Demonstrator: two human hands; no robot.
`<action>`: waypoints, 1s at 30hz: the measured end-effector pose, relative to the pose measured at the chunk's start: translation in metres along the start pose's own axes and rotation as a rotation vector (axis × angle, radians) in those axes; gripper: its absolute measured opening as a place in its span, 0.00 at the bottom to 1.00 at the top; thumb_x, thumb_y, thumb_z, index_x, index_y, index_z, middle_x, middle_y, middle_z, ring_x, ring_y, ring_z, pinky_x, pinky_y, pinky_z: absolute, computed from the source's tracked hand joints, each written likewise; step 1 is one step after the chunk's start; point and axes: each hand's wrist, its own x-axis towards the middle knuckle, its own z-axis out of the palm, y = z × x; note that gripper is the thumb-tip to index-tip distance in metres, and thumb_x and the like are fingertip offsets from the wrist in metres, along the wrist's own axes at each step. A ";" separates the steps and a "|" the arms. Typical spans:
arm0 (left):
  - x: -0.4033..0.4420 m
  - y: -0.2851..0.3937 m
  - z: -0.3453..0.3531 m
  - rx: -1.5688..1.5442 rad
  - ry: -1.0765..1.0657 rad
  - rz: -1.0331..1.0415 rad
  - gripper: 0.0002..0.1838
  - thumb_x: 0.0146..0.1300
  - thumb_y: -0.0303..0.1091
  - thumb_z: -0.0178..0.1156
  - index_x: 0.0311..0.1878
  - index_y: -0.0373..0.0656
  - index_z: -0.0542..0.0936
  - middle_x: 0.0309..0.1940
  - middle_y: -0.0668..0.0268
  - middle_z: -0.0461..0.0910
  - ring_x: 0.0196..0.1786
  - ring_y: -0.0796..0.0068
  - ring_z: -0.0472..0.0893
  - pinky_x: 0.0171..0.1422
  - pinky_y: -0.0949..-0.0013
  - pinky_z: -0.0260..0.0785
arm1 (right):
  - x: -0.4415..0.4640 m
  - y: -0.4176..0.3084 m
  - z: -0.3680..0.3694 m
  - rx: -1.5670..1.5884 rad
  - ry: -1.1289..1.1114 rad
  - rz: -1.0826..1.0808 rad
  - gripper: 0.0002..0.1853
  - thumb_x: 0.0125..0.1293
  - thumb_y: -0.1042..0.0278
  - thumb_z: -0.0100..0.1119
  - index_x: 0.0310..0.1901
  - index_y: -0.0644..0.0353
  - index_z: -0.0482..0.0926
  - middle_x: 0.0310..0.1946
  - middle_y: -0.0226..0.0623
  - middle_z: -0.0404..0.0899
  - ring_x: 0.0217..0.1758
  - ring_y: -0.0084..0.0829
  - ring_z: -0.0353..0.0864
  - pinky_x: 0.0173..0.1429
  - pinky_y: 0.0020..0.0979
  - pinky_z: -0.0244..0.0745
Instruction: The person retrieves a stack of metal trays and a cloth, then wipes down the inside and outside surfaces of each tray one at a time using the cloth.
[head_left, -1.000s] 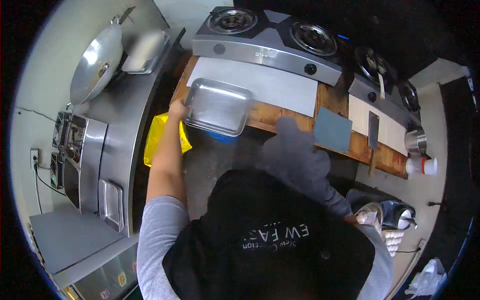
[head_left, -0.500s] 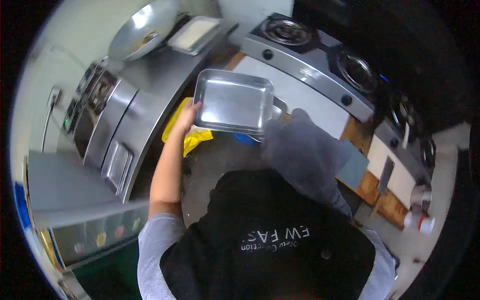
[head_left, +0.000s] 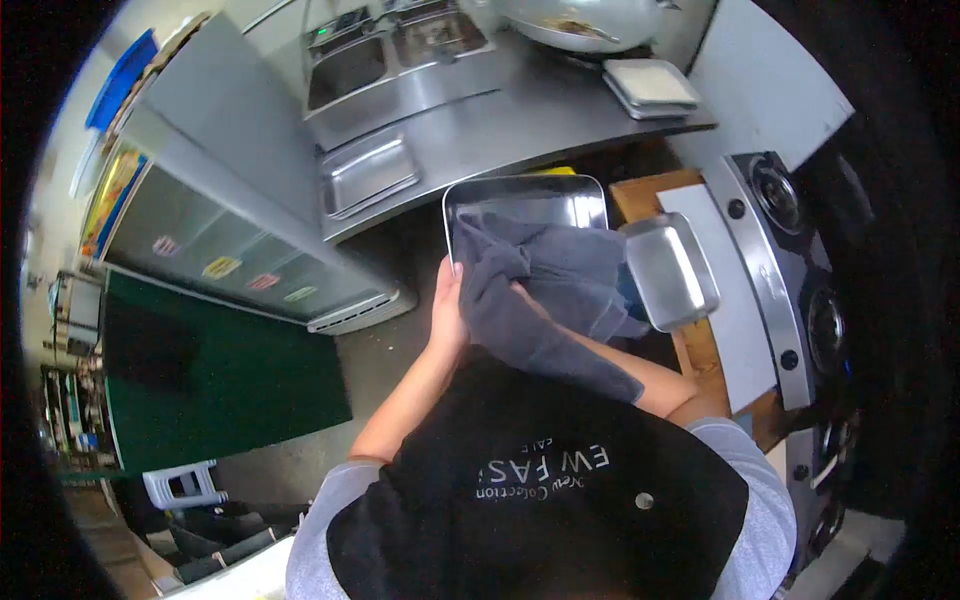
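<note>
A shallow metal tray point(head_left: 575, 199) is held up in front of my chest. My left hand point(head_left: 450, 290) grips its near left corner, the thumb over the rim. A dark grey cloth point(head_left: 570, 270) covers the near part of the tray and drapes back over my right forearm. Most of my right hand point(head_left: 528, 300) is hidden in the cloth, which it is wrapped in or holding against the tray. Another metal tray point(head_left: 672, 270) rests to the right, on the edge of the wooden counter and its white board point(head_left: 735, 340).
A steel counter point(head_left: 520, 125) ahead bears a sink point(head_left: 348, 72), a tray point(head_left: 372, 175), a wok point(head_left: 585, 20) and a stacked tray with white contents point(head_left: 650, 82). Stoves point(head_left: 765, 270) stand at the right. A glass-front fridge point(head_left: 230, 240) stands at the left.
The view has swung left toward the sink and fridge. My right hand has brought the cloth onto the held tray. Another tray now shows separately on the right counter.
</note>
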 end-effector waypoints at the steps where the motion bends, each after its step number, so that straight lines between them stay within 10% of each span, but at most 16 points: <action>1: -0.004 0.006 -0.010 -0.006 0.058 0.002 0.25 0.77 0.44 0.43 0.69 0.39 0.62 0.62 0.61 0.69 0.64 0.71 0.69 0.69 0.68 0.59 | 0.010 -0.007 -0.005 0.225 0.018 -0.028 0.04 0.51 0.78 0.55 0.28 0.65 0.79 0.26 0.40 0.78 0.30 0.33 0.77 0.37 0.33 0.74; 3: -0.007 0.015 -0.035 0.029 0.135 0.048 0.26 0.77 0.42 0.44 0.71 0.37 0.59 0.65 0.61 0.67 0.66 0.71 0.67 0.70 0.69 0.58 | 0.030 -0.020 -0.002 0.445 0.049 -0.066 0.03 0.51 0.77 0.56 0.26 0.65 0.79 0.23 0.40 0.78 0.27 0.33 0.77 0.36 0.34 0.74; 6: -0.014 0.032 -0.073 0.032 0.184 0.068 0.27 0.77 0.40 0.45 0.72 0.36 0.57 0.66 0.60 0.66 0.67 0.70 0.66 0.72 0.68 0.56 | 0.058 -0.050 0.009 1.864 0.167 0.329 0.06 0.49 0.72 0.59 0.27 0.65 0.80 0.27 0.46 0.81 0.32 0.38 0.80 0.40 0.38 0.74; 18: -0.057 0.093 -0.180 0.161 0.064 0.299 0.26 0.75 0.39 0.48 0.68 0.32 0.61 0.60 0.60 0.71 0.62 0.70 0.69 0.69 0.68 0.57 | 0.151 -0.159 -0.020 1.712 0.128 0.431 0.20 0.60 0.65 0.56 0.54 0.63 0.76 0.53 0.48 0.77 0.59 0.46 0.74 0.63 0.41 0.68; 20: -0.060 0.097 -0.197 0.245 0.096 0.320 0.26 0.74 0.41 0.50 0.66 0.33 0.63 0.57 0.61 0.72 0.59 0.71 0.70 0.67 0.68 0.59 | 0.172 -0.143 -0.039 1.509 -0.466 0.151 0.24 0.62 0.63 0.57 0.60 0.58 0.72 0.62 0.41 0.71 0.69 0.42 0.64 0.73 0.39 0.56; 24: -0.072 0.107 -0.222 0.075 0.102 0.358 0.25 0.74 0.41 0.50 0.65 0.32 0.65 0.55 0.61 0.74 0.58 0.73 0.70 0.66 0.70 0.59 | 0.199 -0.100 -0.085 1.762 0.229 0.539 0.17 0.48 0.64 0.64 0.41 0.60 0.83 0.40 0.42 0.84 0.44 0.43 0.82 0.53 0.38 0.72; 30: -0.078 0.106 -0.247 0.171 0.103 0.336 0.25 0.73 0.40 0.51 0.66 0.32 0.65 0.56 0.61 0.74 0.58 0.75 0.70 0.66 0.71 0.59 | 0.191 -0.164 -0.062 1.704 0.067 0.642 0.25 0.61 0.59 0.58 0.58 0.61 0.73 0.58 0.45 0.74 0.62 0.42 0.72 0.66 0.40 0.65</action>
